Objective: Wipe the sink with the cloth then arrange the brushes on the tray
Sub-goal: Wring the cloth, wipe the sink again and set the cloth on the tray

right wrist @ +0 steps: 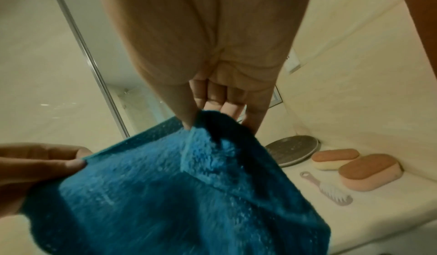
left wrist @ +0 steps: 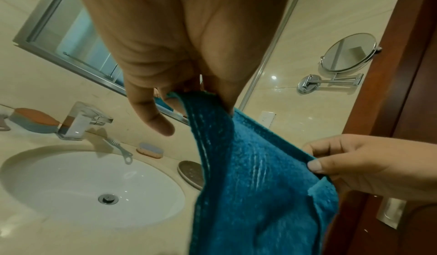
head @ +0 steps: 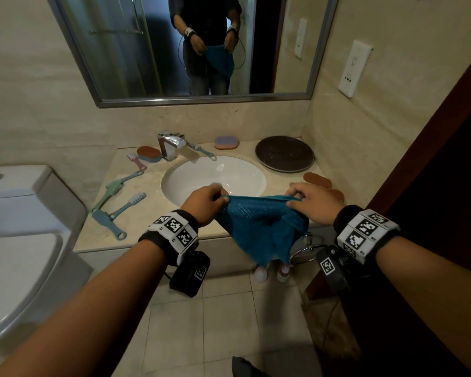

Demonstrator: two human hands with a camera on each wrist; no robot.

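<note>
A blue cloth [head: 261,227] hangs in the air in front of the white oval sink [head: 237,170]. My left hand [head: 206,201] pinches its upper left corner and my right hand [head: 309,202] pinches its upper right corner, so the top edge is stretched between them. The cloth [left wrist: 248,184] droops below the counter's front edge. A dark round tray [head: 284,153] lies at the back right of the counter. Several long-handled brushes [head: 117,186] lie on the counter left of the sink, and one more brush [head: 201,151] lies behind the basin beside the tap [head: 170,146].
Sponges sit on the counter: one [head: 148,154] left of the tap, one [head: 226,142] behind the sink, two [right wrist: 369,171] at the right beside a small pink brush [right wrist: 331,190]. A toilet [head: 17,227] stands at the left, a wooden door frame [head: 433,172] at the right, a mirror [head: 191,44] above.
</note>
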